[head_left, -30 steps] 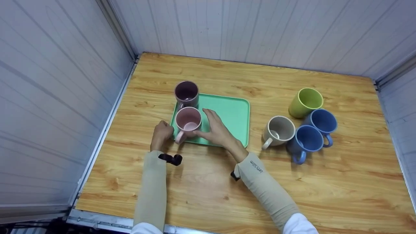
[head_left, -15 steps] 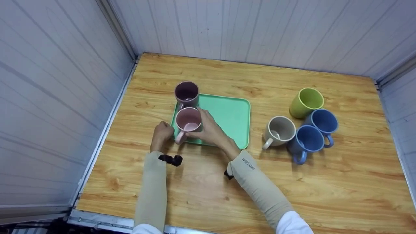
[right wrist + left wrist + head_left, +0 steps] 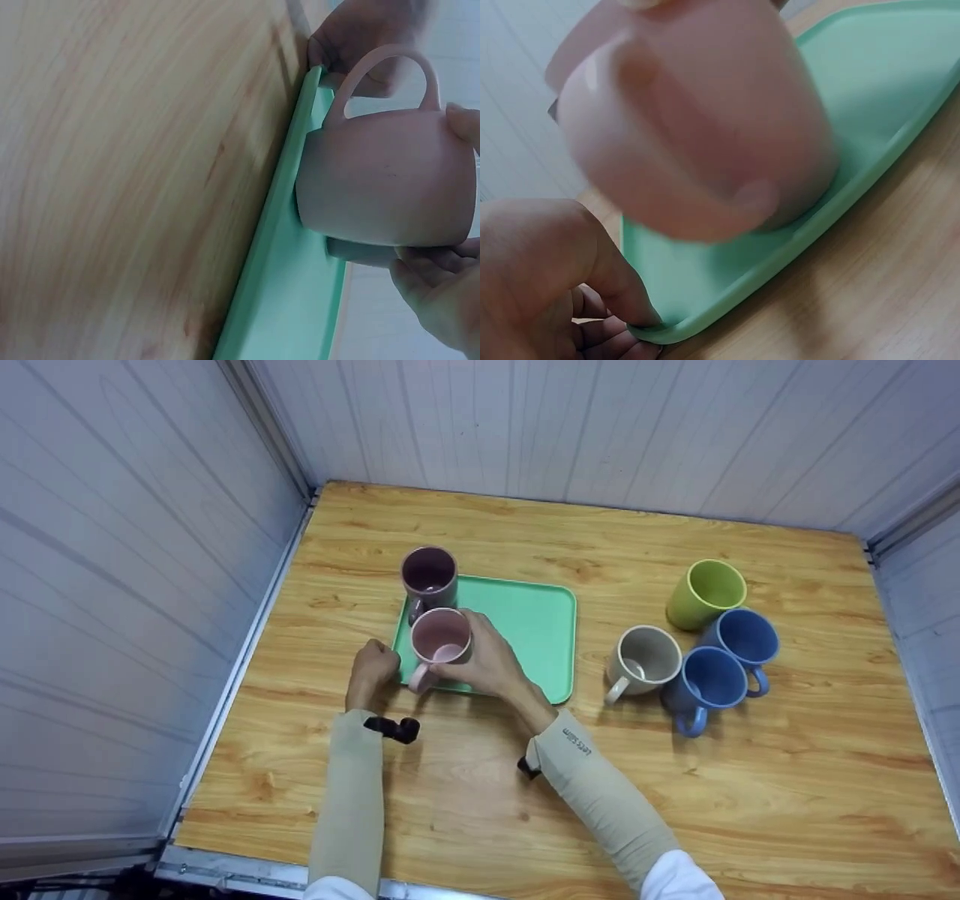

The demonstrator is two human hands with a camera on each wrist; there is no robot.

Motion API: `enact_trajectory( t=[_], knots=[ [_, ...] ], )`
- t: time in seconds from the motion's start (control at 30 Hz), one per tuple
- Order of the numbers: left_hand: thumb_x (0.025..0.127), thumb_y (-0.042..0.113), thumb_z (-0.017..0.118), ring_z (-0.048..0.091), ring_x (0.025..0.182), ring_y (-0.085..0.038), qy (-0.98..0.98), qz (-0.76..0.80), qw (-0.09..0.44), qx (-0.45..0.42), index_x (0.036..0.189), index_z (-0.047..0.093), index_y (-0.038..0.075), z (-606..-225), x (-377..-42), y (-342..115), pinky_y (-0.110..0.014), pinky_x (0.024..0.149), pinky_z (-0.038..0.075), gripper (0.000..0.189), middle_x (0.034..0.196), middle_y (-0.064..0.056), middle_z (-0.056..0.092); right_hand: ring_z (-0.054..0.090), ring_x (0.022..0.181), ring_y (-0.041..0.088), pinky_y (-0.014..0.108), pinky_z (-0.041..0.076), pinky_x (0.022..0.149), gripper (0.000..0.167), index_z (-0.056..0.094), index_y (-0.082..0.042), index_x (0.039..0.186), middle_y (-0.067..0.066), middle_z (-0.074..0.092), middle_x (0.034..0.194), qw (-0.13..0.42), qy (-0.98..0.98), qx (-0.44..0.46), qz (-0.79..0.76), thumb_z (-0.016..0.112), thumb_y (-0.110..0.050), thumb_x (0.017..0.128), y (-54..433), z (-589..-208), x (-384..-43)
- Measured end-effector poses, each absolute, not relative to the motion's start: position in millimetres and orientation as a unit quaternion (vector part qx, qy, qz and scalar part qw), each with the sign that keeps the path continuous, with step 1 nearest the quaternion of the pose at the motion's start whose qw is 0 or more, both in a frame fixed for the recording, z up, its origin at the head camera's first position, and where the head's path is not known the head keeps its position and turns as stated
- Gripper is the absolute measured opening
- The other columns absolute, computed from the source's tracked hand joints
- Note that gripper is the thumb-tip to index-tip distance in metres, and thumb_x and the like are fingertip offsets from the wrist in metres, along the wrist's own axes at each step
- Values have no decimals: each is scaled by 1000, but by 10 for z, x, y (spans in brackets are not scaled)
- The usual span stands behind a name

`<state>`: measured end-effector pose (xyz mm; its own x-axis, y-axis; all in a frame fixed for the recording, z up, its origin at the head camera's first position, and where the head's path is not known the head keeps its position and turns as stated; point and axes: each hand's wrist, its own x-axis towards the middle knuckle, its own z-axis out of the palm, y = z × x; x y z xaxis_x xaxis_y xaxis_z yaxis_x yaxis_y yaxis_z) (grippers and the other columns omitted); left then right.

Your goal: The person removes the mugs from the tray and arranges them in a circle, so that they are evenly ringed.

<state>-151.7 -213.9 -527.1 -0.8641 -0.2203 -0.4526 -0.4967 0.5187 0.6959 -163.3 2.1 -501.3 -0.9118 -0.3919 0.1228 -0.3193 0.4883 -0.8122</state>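
Observation:
A pink mug (image 3: 441,639) is upright at the near left corner of the green tray (image 3: 536,619), its handle facing me. My right hand (image 3: 491,658) grips this mug from the right, with thumb and fingers on opposite sides near the rim. Whether its base touches the tray is hard to tell. At the tray's near left corner my left hand (image 3: 374,664) pinches the rim; the left wrist view shows the thumb (image 3: 622,289) on top and the other fingers curled below. Just behind the pink mug, a dark purple mug (image 3: 431,581) stands on the tray's far left corner.
On the wooden table (image 3: 480,810), right of the tray, a beige mug (image 3: 634,679), a yellow-green mug (image 3: 686,611) and two blue mugs (image 3: 690,701) stand grouped together. Pale panel walls (image 3: 525,427) bound the table at the back and sides.
My right hand has come in from the right and taken hold of the pink mug. The mug has shifted slightly right. My left hand stays at the tray corner.

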Motion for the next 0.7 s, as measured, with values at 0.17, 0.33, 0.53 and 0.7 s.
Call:
enact_trajectory(
  t=[0.17,0.33,0.53,0.7],
  knots=[
    [93,18,29,45,90,-25,852,449,170,-209,112,46,-1,-5251,-1512,-2145,-31,74,38,32,103,-13,47,53,115,19,36,44,95,92,44,-17,137,2,52,128,30,862,-183,-472,85,-49,61,148,-4934,-1636],
    [91,15,30,43,84,-23,844,453,193,-213,113,43,1,-5211,-1503,-2156,-31,71,36,29,98,-11,44,53,113,20,37,44,94,92,45,-14,136,3,52,126,13,864,-170,-473,85,-49,61,307,-4827,-1649],
    [91,14,29,38,77,-21,845,454,185,-211,105,41,3,-5217,-1499,-2154,-31,68,33,21,91,-9,40,51,115,23,38,43,95,93,43,-9,136,8,51,127,5,870,-152,-468,85,-46,62,548,-4691,-1705],
    [91,14,30,37,76,-21,841,461,185,-216,102,40,5,-5235,-1498,-2148,-32,67,33,18,90,-8,38,49,117,25,40,43,96,93,41,-7,137,10,50,128,8,871,-123,-475,85,-43,63,767,-4620,-1752]
  ],
)
